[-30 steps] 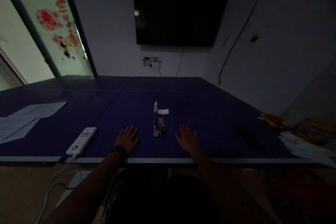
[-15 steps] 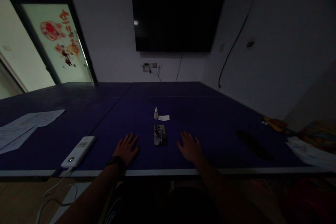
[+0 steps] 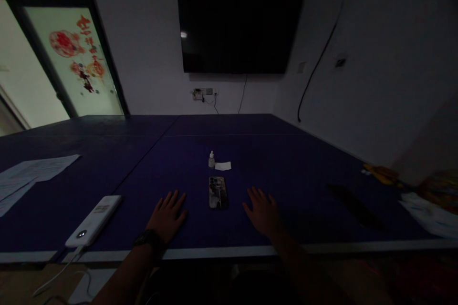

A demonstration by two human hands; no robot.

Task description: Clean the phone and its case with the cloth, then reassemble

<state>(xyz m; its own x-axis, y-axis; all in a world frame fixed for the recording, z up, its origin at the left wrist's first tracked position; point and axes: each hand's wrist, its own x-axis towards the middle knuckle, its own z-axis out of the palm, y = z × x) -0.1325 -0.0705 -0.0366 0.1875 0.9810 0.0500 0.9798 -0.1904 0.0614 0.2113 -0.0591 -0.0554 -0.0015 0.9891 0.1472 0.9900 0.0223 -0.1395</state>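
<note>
My left hand (image 3: 167,216) rests palm down on the dark blue table (image 3: 229,147), its fingers spread, a dark watch (image 3: 148,238) on the wrist. On the other side, my right hand (image 3: 263,212) also lies flat with fingers apart. Neither hand holds anything. Between them lies a smartphone (image 3: 218,193) in a patterned case, camera lenses facing up, touched by neither hand. Just beyond the phone stands a small dropper bottle (image 3: 212,159) with a white cap. A small white slip of paper (image 3: 223,166) lies beside the bottle, on its right.
To the left, a white power bank (image 3: 95,220) with a cable sits near the table edge; printed sheets (image 3: 36,174) lie farther back. At right are a dark flat object (image 3: 354,205) and a white plastic bag (image 3: 427,213). A television (image 3: 241,31) hangs on the wall.
The view has shifted slightly, so the table and the things on it appear a little lower and closer. Both hands stay flat in the same places beside the phone.
</note>
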